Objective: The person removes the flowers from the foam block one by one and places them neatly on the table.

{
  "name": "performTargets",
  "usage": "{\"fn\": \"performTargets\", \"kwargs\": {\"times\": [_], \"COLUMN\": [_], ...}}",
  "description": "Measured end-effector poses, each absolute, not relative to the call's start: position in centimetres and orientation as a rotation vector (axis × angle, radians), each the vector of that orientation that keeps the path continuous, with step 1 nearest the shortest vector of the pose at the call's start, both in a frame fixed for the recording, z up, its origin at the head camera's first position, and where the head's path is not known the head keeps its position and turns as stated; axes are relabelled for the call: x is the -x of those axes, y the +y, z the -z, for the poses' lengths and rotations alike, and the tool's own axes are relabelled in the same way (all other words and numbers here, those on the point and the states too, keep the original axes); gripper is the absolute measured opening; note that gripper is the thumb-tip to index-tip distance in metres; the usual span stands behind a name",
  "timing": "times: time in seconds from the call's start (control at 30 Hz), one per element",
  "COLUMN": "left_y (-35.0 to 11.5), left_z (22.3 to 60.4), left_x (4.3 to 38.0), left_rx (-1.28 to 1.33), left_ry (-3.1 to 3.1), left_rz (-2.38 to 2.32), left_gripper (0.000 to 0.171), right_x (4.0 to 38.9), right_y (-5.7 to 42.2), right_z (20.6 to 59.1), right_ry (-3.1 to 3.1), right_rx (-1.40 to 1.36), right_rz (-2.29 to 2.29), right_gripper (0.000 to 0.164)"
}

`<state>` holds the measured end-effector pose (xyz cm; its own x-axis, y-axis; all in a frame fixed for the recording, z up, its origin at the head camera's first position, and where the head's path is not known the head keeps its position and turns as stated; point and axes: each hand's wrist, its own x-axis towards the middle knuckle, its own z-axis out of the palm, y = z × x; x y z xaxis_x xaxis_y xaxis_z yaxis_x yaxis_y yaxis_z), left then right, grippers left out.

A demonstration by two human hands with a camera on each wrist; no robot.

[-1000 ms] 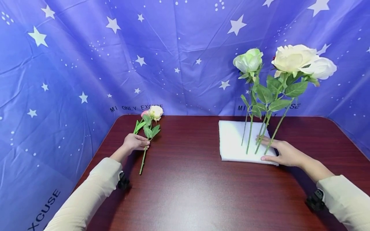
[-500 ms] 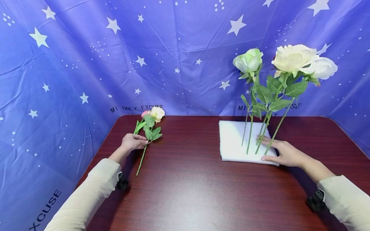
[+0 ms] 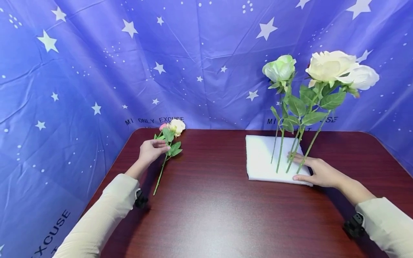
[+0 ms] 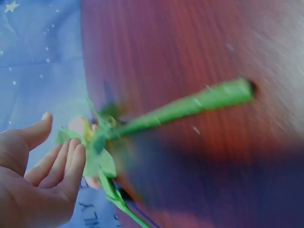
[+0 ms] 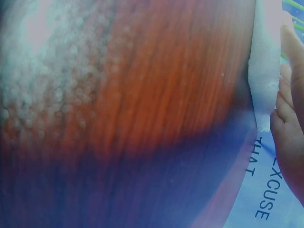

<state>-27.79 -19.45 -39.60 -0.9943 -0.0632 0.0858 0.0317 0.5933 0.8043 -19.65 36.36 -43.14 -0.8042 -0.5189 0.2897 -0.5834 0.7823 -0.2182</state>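
My left hand (image 3: 151, 150) hovers at the leaves of a cream rose (image 3: 177, 127) lying at the table's back left. In the left wrist view, thumb and fingers stand apart, the fingertips close to the leaves and green stem (image 4: 190, 107); whether they touch is unclear. A pink flower (image 3: 162, 126) lies partly hidden behind the rose. My right hand (image 3: 322, 173) rests on the right side of a white foam board (image 3: 259, 157), thumb and fingers spread. Upright in the foam stand a pale green rose (image 3: 280, 68), a large cream rose (image 3: 332, 66) and a white rose (image 3: 362, 77).
The dark red wooden table (image 3: 206, 208) has rounded far corners. Behind it and to the left hangs a blue cloth (image 3: 206, 93) with white stars. Tall stems and leaves rise close beside the right hand's fingers.
The left hand has let go of the cream rose's stem and shifted up toward its leaves. The rose's stem end swung slightly left earlier. The right hand has stayed on the foam board.
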Motion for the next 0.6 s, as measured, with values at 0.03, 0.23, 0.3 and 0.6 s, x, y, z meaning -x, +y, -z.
{"fn": "performTargets", "kwargs": {"times": [0.03,0.23,0.3,0.6], "left_y": [-19.0,-15.2,-13.8,-7.6], "left_z": [39.5,39.0,38.8,38.8], "left_x": [27.9,28.5,28.6,28.9], "left_rx": [-0.003,0.116,0.148,0.291], "left_ry": [-2.691,-2.617,-2.599,-2.599], "left_rz": [1.351,1.472,1.525,1.668], "left_gripper": [0.036,0.037,0.038,0.040], "right_x": [19.6,19.6,19.6,19.7], "right_y": [36.4,36.4,36.4,36.5], "right_z": [43.1,43.1,43.2,43.3], "right_ry": [-2.763,-2.765,-2.764,-2.730], "right_rx": [-0.864,-0.862,-0.862,-0.884], "right_rz": [-0.435,-0.417,-0.421,-0.445], "right_gripper": [0.069,0.069,0.069,0.068]}}
